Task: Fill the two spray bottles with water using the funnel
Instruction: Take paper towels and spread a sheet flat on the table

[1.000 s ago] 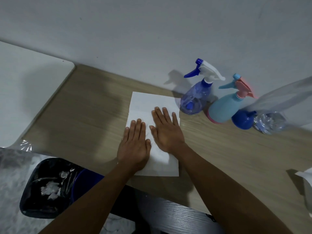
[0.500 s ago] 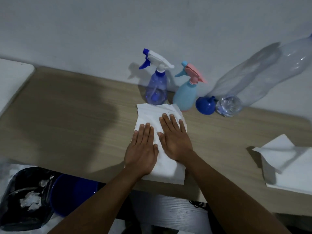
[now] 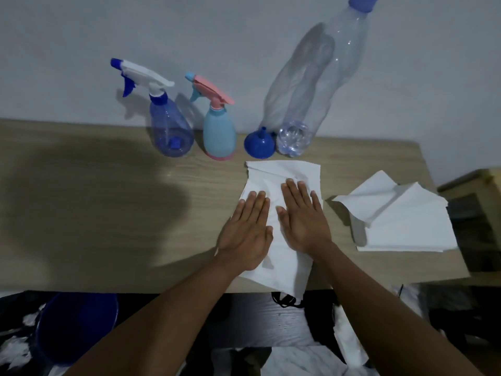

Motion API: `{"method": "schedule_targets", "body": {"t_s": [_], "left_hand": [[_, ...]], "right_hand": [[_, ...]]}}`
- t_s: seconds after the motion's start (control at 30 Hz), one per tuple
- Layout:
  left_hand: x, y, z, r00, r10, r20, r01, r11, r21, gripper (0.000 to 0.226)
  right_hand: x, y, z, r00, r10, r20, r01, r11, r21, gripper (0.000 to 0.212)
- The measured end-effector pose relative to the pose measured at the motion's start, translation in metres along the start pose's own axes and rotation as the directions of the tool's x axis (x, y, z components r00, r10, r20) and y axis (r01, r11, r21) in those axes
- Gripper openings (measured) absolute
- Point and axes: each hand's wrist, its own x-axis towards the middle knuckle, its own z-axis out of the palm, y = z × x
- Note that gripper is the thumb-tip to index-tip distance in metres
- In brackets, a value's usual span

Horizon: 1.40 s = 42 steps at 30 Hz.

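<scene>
Against the wall stand a clear blue spray bottle (image 3: 169,128) with a white-and-blue trigger and a light blue spray bottle (image 3: 218,131) with a pink trigger. Right of them a blue funnel (image 3: 259,143) sits mouth down, spout up. A tall clear plastic bottle (image 3: 314,85) with a blue cap stands beside it. My left hand (image 3: 248,234) and my right hand (image 3: 303,218) lie flat, fingers straight, side by side on a white paper towel (image 3: 282,175) spread on the wooden table (image 3: 108,213) in front of the funnel.
A stack of white paper towels (image 3: 401,221) lies at the table's right end, its top sheet folded up. Below the front edge sit a blue basin (image 3: 76,327) and a black bag with crumpled paper (image 3: 13,346). A dark box (image 3: 471,226) stands at far right.
Both hands have slid the paper towel to the right along the table, from in front of the spray bottles to in front of the funnel. The view has turned right too.
</scene>
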Motion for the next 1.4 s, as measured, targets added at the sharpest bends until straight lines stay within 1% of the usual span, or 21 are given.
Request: {"method": "schedule_targets", "body": {"t_s": [0.17,0.4,0.57,0.67,0.83,0.97,1.23,1.4], "left_hand": [[0.004,0.008,-0.001,0.995,0.096,0.005,-0.096,0.994,0.048,0.063],[-0.009,0.009,-0.002,0.979,0.203,0.038,-0.205,0.977,0.057,0.063],[-0.031,-0.001,-0.005,0.968,0.245,0.051,-0.248,0.967,0.065,0.063],[-0.048,-0.011,-0.006,0.973,0.226,0.040,-0.228,0.973,0.049,0.063],[-0.082,-0.045,-0.010,0.982,0.184,0.042,-0.186,0.982,0.043,0.063],[-0.112,-0.094,-0.019,0.990,0.133,0.052,-0.136,0.989,0.054,0.063],[-0.164,-0.220,-0.034,0.998,-0.061,0.023,0.060,0.997,0.045,0.064],[-0.175,-0.267,-0.035,0.987,-0.158,-0.008,0.158,0.986,0.044,0.064]], "right_hand": [[-0.024,0.011,0.000,0.997,0.076,-0.021,-0.075,0.996,0.041,0.064],[-0.058,0.000,0.008,0.978,0.207,-0.038,-0.205,0.977,0.060,0.061],[-0.079,-0.023,0.014,0.965,0.261,-0.033,-0.259,0.964,0.061,0.063],[-0.084,-0.041,0.018,0.962,0.269,-0.036,-0.266,0.961,0.071,0.064],[-0.086,-0.086,0.030,0.973,0.228,-0.024,-0.227,0.973,0.051,0.066],[-0.073,-0.140,0.040,0.988,0.157,-0.007,-0.157,0.987,0.042,0.066],[-0.006,-0.266,0.060,0.997,-0.028,0.068,0.024,0.999,0.049,0.063],[0.030,-0.309,0.065,0.989,-0.126,0.080,0.125,0.992,0.014,0.063]]}}
